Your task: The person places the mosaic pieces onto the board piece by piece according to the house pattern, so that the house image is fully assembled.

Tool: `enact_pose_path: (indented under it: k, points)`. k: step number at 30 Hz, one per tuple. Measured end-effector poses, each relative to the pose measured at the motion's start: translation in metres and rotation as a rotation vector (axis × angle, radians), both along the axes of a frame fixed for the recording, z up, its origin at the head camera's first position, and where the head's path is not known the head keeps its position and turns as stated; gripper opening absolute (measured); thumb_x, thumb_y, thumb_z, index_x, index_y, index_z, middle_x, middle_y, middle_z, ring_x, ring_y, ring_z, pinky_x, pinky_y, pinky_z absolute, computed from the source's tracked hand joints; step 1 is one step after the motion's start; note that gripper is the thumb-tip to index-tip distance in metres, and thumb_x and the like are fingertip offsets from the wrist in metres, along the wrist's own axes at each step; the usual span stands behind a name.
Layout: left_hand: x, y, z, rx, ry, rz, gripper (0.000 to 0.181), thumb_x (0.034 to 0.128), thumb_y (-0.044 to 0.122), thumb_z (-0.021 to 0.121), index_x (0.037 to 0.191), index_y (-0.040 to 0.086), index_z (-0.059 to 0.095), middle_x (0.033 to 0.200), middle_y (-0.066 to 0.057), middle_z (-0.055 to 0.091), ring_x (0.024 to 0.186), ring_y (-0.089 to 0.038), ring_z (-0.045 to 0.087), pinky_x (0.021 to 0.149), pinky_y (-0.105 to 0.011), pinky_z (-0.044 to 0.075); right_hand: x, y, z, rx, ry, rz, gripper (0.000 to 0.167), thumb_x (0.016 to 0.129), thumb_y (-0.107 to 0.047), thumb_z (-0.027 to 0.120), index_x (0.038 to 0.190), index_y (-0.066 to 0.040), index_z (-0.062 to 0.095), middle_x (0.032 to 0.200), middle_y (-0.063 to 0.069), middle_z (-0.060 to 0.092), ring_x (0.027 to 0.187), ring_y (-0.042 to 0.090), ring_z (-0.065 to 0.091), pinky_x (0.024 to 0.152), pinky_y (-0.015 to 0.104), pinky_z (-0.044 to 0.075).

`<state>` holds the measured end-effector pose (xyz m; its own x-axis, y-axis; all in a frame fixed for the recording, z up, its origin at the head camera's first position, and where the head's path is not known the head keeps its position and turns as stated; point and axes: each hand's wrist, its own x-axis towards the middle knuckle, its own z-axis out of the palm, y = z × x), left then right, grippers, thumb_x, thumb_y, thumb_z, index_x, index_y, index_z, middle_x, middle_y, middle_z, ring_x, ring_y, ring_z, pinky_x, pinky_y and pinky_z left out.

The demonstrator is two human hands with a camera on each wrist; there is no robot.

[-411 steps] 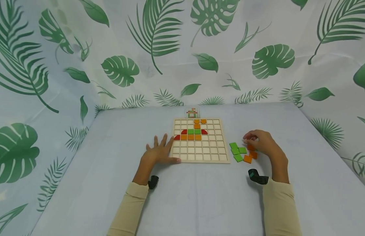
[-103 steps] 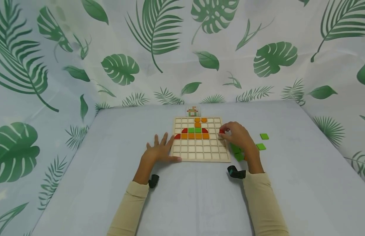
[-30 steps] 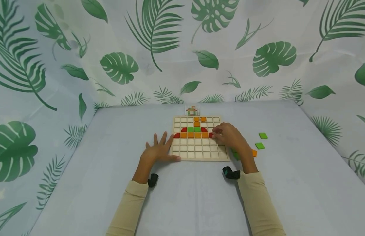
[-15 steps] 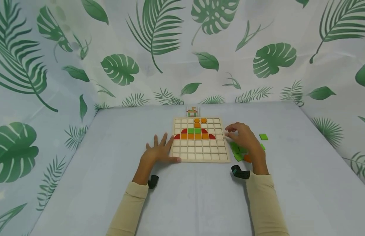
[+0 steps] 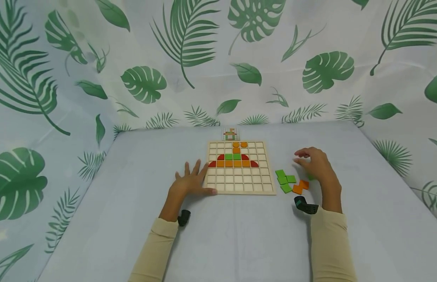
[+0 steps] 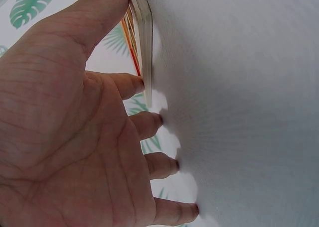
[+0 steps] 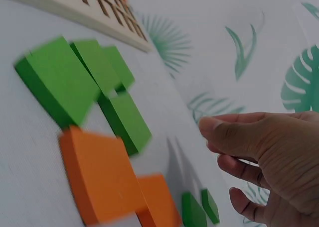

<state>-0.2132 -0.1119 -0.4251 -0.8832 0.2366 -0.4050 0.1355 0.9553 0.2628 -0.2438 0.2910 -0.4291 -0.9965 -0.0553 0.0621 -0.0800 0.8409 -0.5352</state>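
The wooden grid board (image 5: 240,179) lies flat, with red, orange and green pieces in its upper rows. My left hand (image 5: 189,182) is spread at the board's left side, thumb on the near left corner; in the left wrist view the hand (image 6: 84,122) touches the board's edge (image 6: 144,43). My right hand (image 5: 317,166) hovers right of the loose tiles, fingers bent and holding nothing visible. In the right wrist view the right hand (image 7: 269,157) is above the table beside green tiles (image 7: 60,80) and orange tiles (image 7: 102,177).
A small picture card (image 5: 231,134) lies just behind the board. Several green tiles (image 5: 282,180) and two orange tiles (image 5: 297,189) lie right of the board. A green tile (image 5: 311,177) is partly hidden by the right hand. Leaf-patterned cloth (image 5: 204,94) surrounds the table.
A red piece, earlier in my right hand, now sits at the right end of the orange row. My right hand has let it go and moved right, past the loose tiles. The left hand has stayed put.
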Motion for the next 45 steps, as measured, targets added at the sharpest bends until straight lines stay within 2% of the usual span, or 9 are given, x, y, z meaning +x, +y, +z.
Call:
enact_pose_path:
  k: [4,8,14,19,27,33,38,42,45]
  points:
    - [-0.001,-0.001,0.0,0.0,0.003,0.001,0.105,0.0812,0.07,0.061,0.159,0.027,0.004,0.166,-0.008,-0.008,0.149,-0.045,-0.012,0.112,-0.073,0.007,0.007,0.015,-0.001,0.019,0.021,-0.064,0.031,0.096,-0.016,0.061,0.12,0.004,0.063,0.122,0.033,0.052,0.113,0.049,0.046,0.097,0.065,0.039]
    - [-0.001,-0.002,0.001,-0.002,0.006,0.002,0.105,0.0815,0.07,0.061,0.159,0.027,0.004,0.166,-0.008,-0.008,0.149,-0.045,-0.012,0.112,-0.073,0.007,0.01,0.025,-0.004,0.055,0.027,-0.162,0.036,0.094,-0.016,0.062,0.122,0.005,0.06,0.126,0.038,0.046,0.116,0.053,0.04,0.096,0.066,0.038]
    - [0.0,-0.003,0.004,0.003,0.006,0.009,0.105,0.0819,0.069,0.061,0.159,0.027,0.005,0.166,-0.008,-0.008,0.149,-0.045,-0.013,0.112,-0.073,0.007,0.011,0.032,-0.008,0.07,-0.011,-0.239,0.046,0.092,-0.021,0.065,0.125,0.01,0.054,0.117,0.035,0.048,0.109,0.051,0.041,0.091,0.063,0.042]
    - [0.0,-0.005,0.004,0.012,0.003,0.015,0.105,0.0818,0.068,0.062,0.159,0.026,0.005,0.166,-0.008,-0.008,0.149,-0.045,-0.013,0.112,-0.073,0.006,0.01,0.034,-0.013,0.061,-0.062,-0.247,0.048,0.092,-0.024,0.065,0.122,0.012,0.054,0.114,0.033,0.05,0.105,0.047,0.045,0.089,0.06,0.044]
    - [0.001,0.0,-0.001,0.024,-0.009,0.005,0.104,0.0815,0.068,0.063,0.159,0.025,0.007,0.166,-0.009,-0.006,0.149,-0.046,-0.012,0.111,-0.074,0.006,0.014,0.035,-0.018,0.062,-0.011,-0.187,0.031,0.092,-0.007,0.06,0.118,0.01,0.06,0.114,0.036,0.051,0.103,0.05,0.047,0.088,0.063,0.043]
    - [0.001,0.001,0.001,0.007,0.006,0.015,0.104,0.0817,0.068,0.062,0.159,0.025,0.008,0.166,-0.008,-0.006,0.149,-0.045,-0.011,0.112,-0.073,0.007,0.013,0.036,-0.018,0.053,-0.001,-0.185,0.033,0.092,-0.01,0.064,0.115,0.013,0.059,0.111,0.034,0.05,0.1,0.048,0.047,0.087,0.061,0.042]
    - [0.001,0.001,0.004,0.012,0.013,0.018,0.104,0.0816,0.068,0.063,0.159,0.025,0.008,0.166,-0.008,-0.006,0.149,-0.045,-0.011,0.112,-0.073,0.007,0.011,0.036,-0.019,0.086,0.004,-0.182,0.03,0.092,-0.011,0.063,0.111,0.013,0.059,0.113,0.036,0.048,0.101,0.048,0.046,0.086,0.061,0.043]
    - [0.001,0.001,0.003,0.012,0.005,0.015,0.104,0.0814,0.069,0.062,0.159,0.025,0.008,0.166,-0.008,-0.006,0.149,-0.045,-0.011,0.112,-0.073,0.007,0.011,0.035,-0.02,0.083,-0.02,-0.185,0.032,0.094,-0.013,0.062,0.114,0.012,0.058,0.114,0.034,0.049,0.102,0.046,0.047,0.086,0.061,0.044]
    - [0.002,0.001,0.002,0.008,0.005,0.014,0.104,0.0814,0.069,0.062,0.159,0.025,0.008,0.166,-0.008,-0.006,0.149,-0.045,-0.01,0.112,-0.073,0.008,0.012,0.034,-0.021,0.063,-0.025,-0.178,0.034,0.095,-0.015,0.062,0.117,0.011,0.057,0.111,0.03,0.054,0.096,0.041,0.05,0.081,0.056,0.045]
